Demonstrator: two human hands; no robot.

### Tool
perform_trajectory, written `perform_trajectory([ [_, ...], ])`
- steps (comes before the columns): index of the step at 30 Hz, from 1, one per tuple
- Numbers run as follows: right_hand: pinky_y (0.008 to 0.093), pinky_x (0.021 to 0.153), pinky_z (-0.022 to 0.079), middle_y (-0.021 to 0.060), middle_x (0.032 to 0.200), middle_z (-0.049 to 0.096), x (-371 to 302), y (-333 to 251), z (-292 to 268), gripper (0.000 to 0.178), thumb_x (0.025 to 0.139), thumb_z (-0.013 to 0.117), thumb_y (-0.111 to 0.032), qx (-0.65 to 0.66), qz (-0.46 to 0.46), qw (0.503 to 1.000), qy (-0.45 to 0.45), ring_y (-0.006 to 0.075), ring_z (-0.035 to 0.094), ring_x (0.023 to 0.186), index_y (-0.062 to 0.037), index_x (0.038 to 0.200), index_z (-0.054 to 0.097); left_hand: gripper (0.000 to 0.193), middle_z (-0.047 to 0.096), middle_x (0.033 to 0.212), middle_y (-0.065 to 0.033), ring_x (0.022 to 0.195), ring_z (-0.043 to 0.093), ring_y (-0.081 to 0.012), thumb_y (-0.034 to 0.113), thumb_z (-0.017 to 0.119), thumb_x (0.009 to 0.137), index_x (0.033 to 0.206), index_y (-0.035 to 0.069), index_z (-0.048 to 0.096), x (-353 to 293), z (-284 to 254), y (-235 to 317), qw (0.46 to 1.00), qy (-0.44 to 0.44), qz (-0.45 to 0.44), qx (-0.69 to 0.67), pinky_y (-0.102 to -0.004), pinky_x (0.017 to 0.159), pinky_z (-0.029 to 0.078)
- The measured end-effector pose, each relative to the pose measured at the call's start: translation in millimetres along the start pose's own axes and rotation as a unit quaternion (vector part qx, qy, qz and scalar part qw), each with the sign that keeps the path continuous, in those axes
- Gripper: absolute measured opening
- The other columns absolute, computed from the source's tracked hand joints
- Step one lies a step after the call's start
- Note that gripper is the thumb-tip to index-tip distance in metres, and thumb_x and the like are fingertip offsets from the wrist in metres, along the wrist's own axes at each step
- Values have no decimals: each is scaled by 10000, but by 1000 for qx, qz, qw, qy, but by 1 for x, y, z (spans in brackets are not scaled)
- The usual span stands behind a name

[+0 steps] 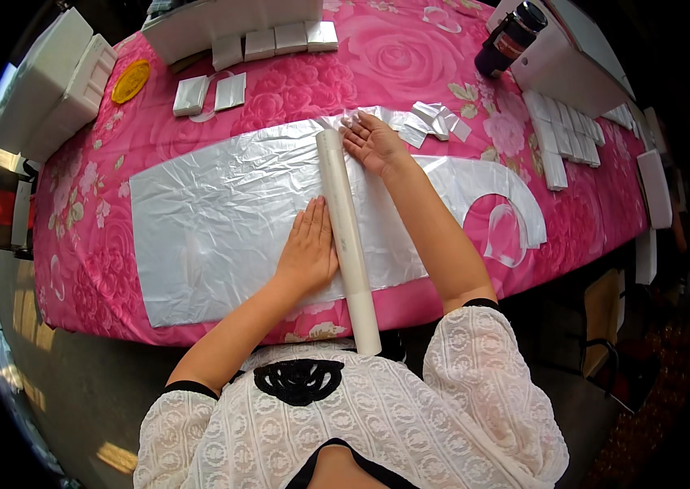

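A thin translucent plastic bag (206,220) lies flat and wrinkled across the table, its cut-out handle end to the right. A long off-white tube (346,244) rests across it, running from the bag's far edge to past the table's near edge by my body. Flat on the plastic, my left hand (310,251) lies with fingers extended and its side against the tube. Just right of the tube's far end, my right hand (373,145) is turned partly palm up, fingers loosely bent and apart. Nothing shows in its grasp.
Folded plastic packets (275,41) line the far side, with loose ones (438,122) beyond my right hand. More stacks (561,134) lie at right near a white box (565,61) and a dark bottle (511,39). A yellow oval dish (130,81) and foam boxes (55,81) stand left.
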State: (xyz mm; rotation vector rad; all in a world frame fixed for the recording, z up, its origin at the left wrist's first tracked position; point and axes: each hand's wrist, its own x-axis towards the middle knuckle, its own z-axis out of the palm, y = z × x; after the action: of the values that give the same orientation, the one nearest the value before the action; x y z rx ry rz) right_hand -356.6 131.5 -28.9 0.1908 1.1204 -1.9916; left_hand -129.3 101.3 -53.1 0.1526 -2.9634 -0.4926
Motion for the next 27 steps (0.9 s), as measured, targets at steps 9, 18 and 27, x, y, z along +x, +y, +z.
perform_trajectory([
  [9, 450, 854, 449, 156, 1086, 565, 12, -169, -127, 277, 897, 400, -201, 225, -247, 942, 18, 303, 559, 972, 14, 1046, 491, 668, 148, 1435, -244, 1351, 121, -346, 210, 406, 805, 1353, -97, 179, 0, -3, 3, 1000, -15, -8, -5, -431, 1100, 97],
  [18, 351, 968, 382, 161, 1231, 511, -76, -96, 42, 382, 908, 433, -128, -67, -351, 919, -169, 249, 499, 1136, -6, 1266, 386, 658, 130, 1440, -241, 1354, 109, -343, 216, 408, 831, 1366, -77, 161, -3, -5, 1, 999, -24, -17, -22, -429, 1101, 97],
  [27, 422, 1030, 253, 271, 1314, 339, -103, 195, 150, 719, 785, 588, -253, -605, -364, 625, -333, 393, 292, 1254, 12, 1361, 249, 673, 255, 1381, -287, 1317, 229, -375, 226, 474, 781, 1303, -142, 262, -2, 26, -13, 993, 95, 37, 53, -458, 1079, 162],
])
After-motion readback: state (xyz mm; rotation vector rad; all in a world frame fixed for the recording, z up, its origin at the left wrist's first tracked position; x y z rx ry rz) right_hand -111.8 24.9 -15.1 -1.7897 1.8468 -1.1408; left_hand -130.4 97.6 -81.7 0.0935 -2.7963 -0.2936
